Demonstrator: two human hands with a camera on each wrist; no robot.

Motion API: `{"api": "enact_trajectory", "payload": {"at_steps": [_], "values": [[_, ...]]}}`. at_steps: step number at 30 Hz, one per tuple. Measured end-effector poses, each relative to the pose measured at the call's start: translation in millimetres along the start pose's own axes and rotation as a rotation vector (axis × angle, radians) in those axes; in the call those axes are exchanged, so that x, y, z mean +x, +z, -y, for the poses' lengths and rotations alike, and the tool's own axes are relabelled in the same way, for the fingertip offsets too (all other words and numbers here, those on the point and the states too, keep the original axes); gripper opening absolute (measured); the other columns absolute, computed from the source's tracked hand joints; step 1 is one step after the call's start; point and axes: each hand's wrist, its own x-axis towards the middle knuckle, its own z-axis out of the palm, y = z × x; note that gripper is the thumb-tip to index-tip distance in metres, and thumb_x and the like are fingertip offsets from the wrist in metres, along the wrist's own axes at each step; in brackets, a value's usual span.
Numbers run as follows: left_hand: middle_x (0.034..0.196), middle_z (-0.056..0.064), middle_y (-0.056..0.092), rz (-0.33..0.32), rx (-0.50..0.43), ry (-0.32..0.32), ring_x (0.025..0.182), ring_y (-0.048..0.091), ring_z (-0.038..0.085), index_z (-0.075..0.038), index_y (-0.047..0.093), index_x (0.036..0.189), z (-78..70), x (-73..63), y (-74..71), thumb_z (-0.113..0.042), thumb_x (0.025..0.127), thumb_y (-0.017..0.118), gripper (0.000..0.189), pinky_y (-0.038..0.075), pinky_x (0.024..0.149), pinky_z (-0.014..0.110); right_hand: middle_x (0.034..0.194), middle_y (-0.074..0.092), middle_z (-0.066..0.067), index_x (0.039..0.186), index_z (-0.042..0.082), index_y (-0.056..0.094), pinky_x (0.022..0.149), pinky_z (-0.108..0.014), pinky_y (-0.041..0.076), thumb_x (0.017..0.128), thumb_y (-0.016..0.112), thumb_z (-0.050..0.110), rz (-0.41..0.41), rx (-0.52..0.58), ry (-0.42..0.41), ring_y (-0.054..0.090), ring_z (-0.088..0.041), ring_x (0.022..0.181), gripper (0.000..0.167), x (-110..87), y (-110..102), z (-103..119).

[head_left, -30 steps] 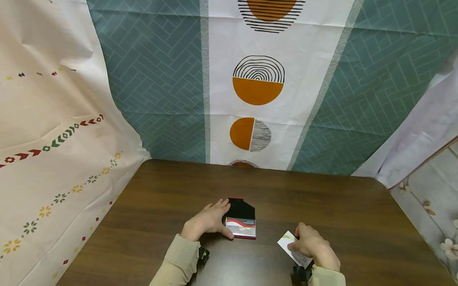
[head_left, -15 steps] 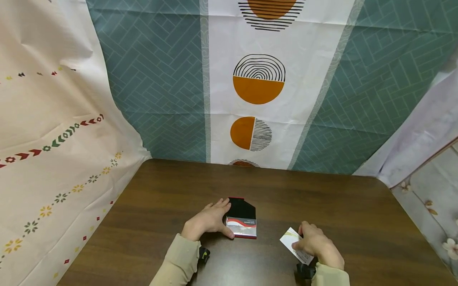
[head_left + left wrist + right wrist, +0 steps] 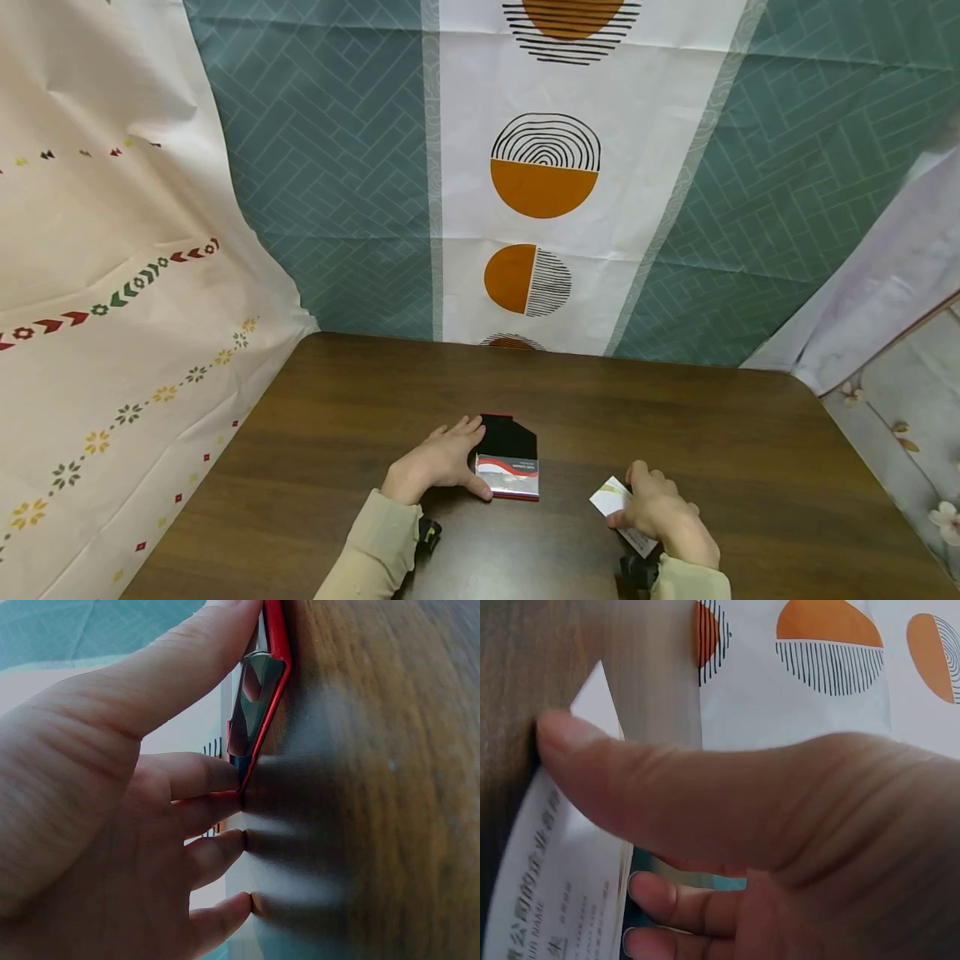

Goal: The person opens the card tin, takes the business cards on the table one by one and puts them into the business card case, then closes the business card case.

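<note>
Cards first: my right hand [image 3: 663,517] pinches a small white stack of cards [image 3: 617,510], thumb across the top face and fingers curled underneath, low over the near right part of the bench [image 3: 675,417]. In the right wrist view the top card [image 3: 562,885] carries rows of dark printed characters plus the Latin letters "NAME", the rest too blurred for me to read; the thumb [image 3: 667,802] presses flat on that face.

My left hand [image 3: 435,462] lies nearly flat on the bench, fingers straight and a little spread, thumb stretched along the near left corner of a black card case [image 3: 508,442] with a red rim. It steadies the case rather than closing round it. From the left wrist view the fingertips [image 3: 225,776] touch the red edge [image 3: 274,690] where it meets the wood. A card with a red and grey wave design [image 3: 507,477] sits in the front of the case, its print too small for me to make out.

Both hands are well apart, case left of centre, loose cards to its right. Patterned cloth [image 3: 543,167] with orange half circles hangs behind the bench.
</note>
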Motion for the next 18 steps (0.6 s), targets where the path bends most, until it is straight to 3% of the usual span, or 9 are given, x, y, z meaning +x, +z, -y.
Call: {"api": "enact_trajectory", "payload": {"at_steps": [4, 10, 15, 18], "values": [[0.159, 0.012, 0.025, -0.002, 0.001, 0.002, 0.147, 0.017, 0.03, -0.001, 0.038, 0.149, -0.8, -0.5, -0.6, -0.047, 0.072, 0.085, 0.102, 0.016, 0.116, 0.053, 0.087, 0.048, -0.009, 0.098, 0.006, 0.051, 0.069, -0.054, 0.04, 0.068, 0.089, 0.029, -0.01, -0.001, -0.011, 0.05, -0.031, 0.086, 0.053, 0.9, 0.0, 0.0], [0.159, 0.011, 0.024, -0.002, 0.002, 0.0, 0.147, 0.016, 0.029, -0.001, 0.038, 0.149, 0.7, -0.3, 0.9, -0.048, 0.072, 0.084, 0.102, 0.016, 0.116, 0.052, 0.082, 0.052, -0.007, 0.097, 0.006, 0.047, 0.064, -0.044, 0.042, 0.073, 0.086, 0.018, -0.006, 0.046, -0.041, 0.052, -0.025, 0.075, 0.047, 4.8, 0.1, -2.7], [0.159, 0.011, 0.024, 0.004, 0.005, -0.004, 0.147, 0.016, 0.029, -0.002, 0.038, 0.149, -0.1, -0.4, 2.1, -0.047, 0.072, 0.085, 0.102, 0.017, 0.116, 0.052, 0.09, 0.06, -0.012, 0.11, -0.004, 0.055, 0.068, -0.043, 0.048, 0.085, 0.069, 0.003, -0.03, 0.115, -0.165, 0.055, -0.025, 0.077, 0.029, 12.9, -3.4, -10.3], [0.159, 0.011, 0.024, 0.004, 0.01, -0.006, 0.147, 0.016, 0.029, -0.002, 0.037, 0.15, -0.7, 0.2, 1.2, -0.047, 0.072, 0.084, 0.102, 0.017, 0.116, 0.052, 0.103, 0.063, -0.019, 0.118, -0.008, 0.058, 0.08, -0.051, 0.048, 0.093, 0.057, -0.001, -0.074, 0.13, -0.25, 0.059, -0.031, 0.091, 0.026, 17.1, -6.9, -8.8]]}}
